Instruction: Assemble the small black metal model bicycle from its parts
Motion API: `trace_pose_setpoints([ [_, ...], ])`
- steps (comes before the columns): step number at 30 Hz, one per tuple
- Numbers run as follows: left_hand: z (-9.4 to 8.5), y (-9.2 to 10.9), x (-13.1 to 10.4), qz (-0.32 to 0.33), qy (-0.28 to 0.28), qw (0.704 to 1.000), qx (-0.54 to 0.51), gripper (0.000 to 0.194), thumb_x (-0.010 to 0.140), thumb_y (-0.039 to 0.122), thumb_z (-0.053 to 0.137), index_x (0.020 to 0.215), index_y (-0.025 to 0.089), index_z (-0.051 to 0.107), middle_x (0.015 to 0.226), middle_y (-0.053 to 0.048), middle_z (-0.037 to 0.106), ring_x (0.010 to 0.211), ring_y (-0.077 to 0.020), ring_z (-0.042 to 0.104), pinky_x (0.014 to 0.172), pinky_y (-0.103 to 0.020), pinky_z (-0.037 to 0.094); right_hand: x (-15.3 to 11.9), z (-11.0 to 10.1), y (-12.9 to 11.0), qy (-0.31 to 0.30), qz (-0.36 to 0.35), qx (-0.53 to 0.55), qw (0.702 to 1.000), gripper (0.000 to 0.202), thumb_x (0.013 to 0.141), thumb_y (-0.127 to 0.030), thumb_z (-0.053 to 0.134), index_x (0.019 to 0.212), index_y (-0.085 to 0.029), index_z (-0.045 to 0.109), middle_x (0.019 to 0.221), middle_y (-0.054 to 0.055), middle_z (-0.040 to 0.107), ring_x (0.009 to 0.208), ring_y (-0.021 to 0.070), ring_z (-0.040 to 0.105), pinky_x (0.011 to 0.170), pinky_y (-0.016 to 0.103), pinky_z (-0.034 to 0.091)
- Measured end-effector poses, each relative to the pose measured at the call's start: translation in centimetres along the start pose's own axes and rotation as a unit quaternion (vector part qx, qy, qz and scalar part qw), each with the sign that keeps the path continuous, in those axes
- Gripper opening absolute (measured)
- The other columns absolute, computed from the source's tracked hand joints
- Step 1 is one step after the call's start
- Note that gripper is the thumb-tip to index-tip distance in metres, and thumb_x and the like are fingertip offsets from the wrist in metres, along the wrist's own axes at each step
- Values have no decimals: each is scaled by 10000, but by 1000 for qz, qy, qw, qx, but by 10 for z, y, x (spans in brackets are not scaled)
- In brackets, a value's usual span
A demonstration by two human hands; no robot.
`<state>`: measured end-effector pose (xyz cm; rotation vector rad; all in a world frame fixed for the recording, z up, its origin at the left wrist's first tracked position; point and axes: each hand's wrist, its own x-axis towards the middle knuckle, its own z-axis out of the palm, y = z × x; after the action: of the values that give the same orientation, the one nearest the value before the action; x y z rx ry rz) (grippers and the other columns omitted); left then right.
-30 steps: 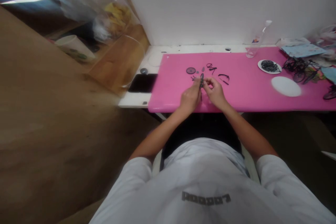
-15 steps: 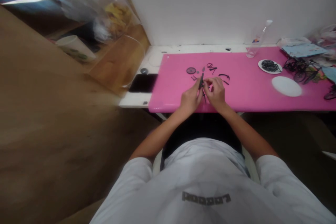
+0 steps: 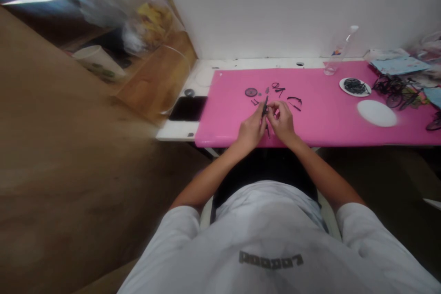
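Above the pink mat, my left hand (image 3: 252, 129) is closed on a thin dark toy bicycle part (image 3: 265, 105), which looks like a small wheel seen edge-on. Close against it on the right, my right hand (image 3: 283, 122) pinches with thumb and forefinger; whatever lies between those fingertips is too small to make out. A slim dark piece (image 3: 268, 131) shows below, between the hands. Just beyond them lie a spoked dark wheel (image 3: 251, 92), small black pieces (image 3: 255, 102), a black part with a ring (image 3: 277, 87) and a curved black strip (image 3: 295, 99).
The pink mat (image 3: 220, 124) covers most of the white table. To the right are a white plate of black parts (image 3: 355, 86), a white oval lid or plate (image 3: 376, 113), several toy bicycles (image 3: 392, 92) and a clear bottle (image 3: 336, 57). A black phone-like slab (image 3: 188, 109) lies left.
Both hands stay in almost the same place, with only a slight shift of the right fingers. The parts on the mat lie as before.
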<state>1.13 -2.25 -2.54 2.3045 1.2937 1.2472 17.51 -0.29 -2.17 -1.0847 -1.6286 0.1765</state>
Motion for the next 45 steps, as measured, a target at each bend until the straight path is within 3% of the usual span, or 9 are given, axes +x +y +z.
trace_pose_setpoints([
  [7, 5, -9, -1, 5, -6, 1000, 20, 628, 1139, 294, 494, 1753, 225, 382, 1571, -186, 676, 1210, -285, 802, 991, -397, 661, -2, 5, -3, -6, 66, 73, 995, 238, 1055, -479, 586, 1065, -252, 655, 967, 41, 691, 856, 203, 644, 794, 373, 544],
  [13, 12, -19, -2, 2, -20, 999, 37, 651, 1142, 251, 456, 1778, 210, 326, 1507, -202, 717, 1107, -271, 816, 924, -364, 655, -7, 13, -7, -5, 150, 131, 980, 371, 1029, -615, 628, 1045, -247, 675, 947, 42, 723, 881, 200, 655, 777, 348, 543],
  [18, 9, -16, -1, -12, -44, 996, 81, 668, 1137, 220, 456, 1788, 199, 305, 1559, -200, 680, 1197, -265, 787, 977, -351, 639, -9, 19, -7, -2, 179, 176, 968, 444, 1023, -677, 625, 1071, -240, 687, 992, 62, 753, 898, 210, 684, 803, 361, 568],
  [24, 1, -8, 1, -21, -25, 998, 48, 637, 1144, 282, 505, 1762, 209, 370, 1396, -180, 782, 1021, -256, 826, 901, -351, 643, -8, 9, -11, 37, 79, 61, 994, 212, 1066, -456, 625, 1074, -257, 695, 944, 37, 712, 869, 210, 659, 818, 380, 564],
  [32, -9, 2, 7, -62, 14, 990, -123, 532, 1127, 317, 592, 1652, 239, 553, 1321, -118, 824, 1164, -262, 828, 1030, -363, 643, -6, 4, -11, 35, -60, -18, 997, 95, 1077, -307, 617, 1081, -259, 699, 949, 44, 724, 897, 231, 666, 860, 401, 571],
  [38, -12, 3, 11, -57, 26, 978, -197, 401, 1112, 285, 592, 1477, 164, 707, 1279, -111, 838, 1145, -243, 831, 1038, -370, 661, -5, 1, -9, 25, -100, -55, 993, 116, 1092, -307, 631, 1098, -251, 733, 891, 39, 736, 878, 234, 679, 858, 405, 563],
  [45, -9, -1, 9, -52, 25, 981, -184, 440, 1130, 302, 581, 1556, 218, 655, 1351, -99, 816, 1215, -266, 813, 1087, -405, 648, -5, 0, -7, 26, -113, -89, 989, 139, 1092, -299, 621, 1080, -242, 748, 842, 39, 741, 849, 238, 686, 828, 411, 562],
])
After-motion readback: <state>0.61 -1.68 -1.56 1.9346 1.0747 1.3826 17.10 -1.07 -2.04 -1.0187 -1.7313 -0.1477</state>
